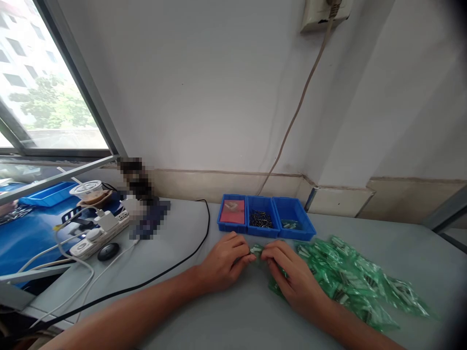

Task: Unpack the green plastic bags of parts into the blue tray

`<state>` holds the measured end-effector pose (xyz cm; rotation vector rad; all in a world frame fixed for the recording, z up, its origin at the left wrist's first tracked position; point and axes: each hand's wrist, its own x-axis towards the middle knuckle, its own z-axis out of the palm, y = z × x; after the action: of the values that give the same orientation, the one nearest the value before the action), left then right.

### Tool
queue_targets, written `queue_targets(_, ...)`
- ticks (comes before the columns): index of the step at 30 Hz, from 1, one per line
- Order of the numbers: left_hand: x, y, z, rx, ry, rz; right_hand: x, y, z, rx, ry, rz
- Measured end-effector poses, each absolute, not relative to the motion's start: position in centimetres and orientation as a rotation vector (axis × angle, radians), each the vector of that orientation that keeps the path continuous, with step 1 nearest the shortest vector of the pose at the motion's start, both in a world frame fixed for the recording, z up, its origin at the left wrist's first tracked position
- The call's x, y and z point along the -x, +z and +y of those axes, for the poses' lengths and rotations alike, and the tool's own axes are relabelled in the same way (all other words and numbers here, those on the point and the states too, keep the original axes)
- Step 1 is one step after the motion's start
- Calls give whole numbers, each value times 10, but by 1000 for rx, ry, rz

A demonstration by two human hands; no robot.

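Observation:
Between my hands is a small green plastic bag (257, 250) with pale contents. My left hand (226, 260) pinches its left edge with thumb and fingers. On its right side, my right hand (290, 274) has its fingers closed on the same bag. Several green bags of metal parts (350, 277) lie in a pile beside and beyond my right hand. Behind my hands stand three joined blue bins: the left bin (222, 225) holds a pink piece with small pale items, the middle bin (263, 232) dark screws, the right bin (297, 236) small green bags.
A black cable (175, 265) crosses the table at the left. Beyond it are a black mouse (108, 251), a white power strip (83, 246), white cables and a lidded cup (91, 191). A wall with a hanging cord (292, 121) rises behind the bins.

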<state>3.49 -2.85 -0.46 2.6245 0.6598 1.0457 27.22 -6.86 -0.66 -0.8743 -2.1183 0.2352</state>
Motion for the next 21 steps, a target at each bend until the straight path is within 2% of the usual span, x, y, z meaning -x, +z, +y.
queue_targets(21, -34, -5, -33, -2543, 1111, 731, -272, -11, -73, 910, 381, -2154)
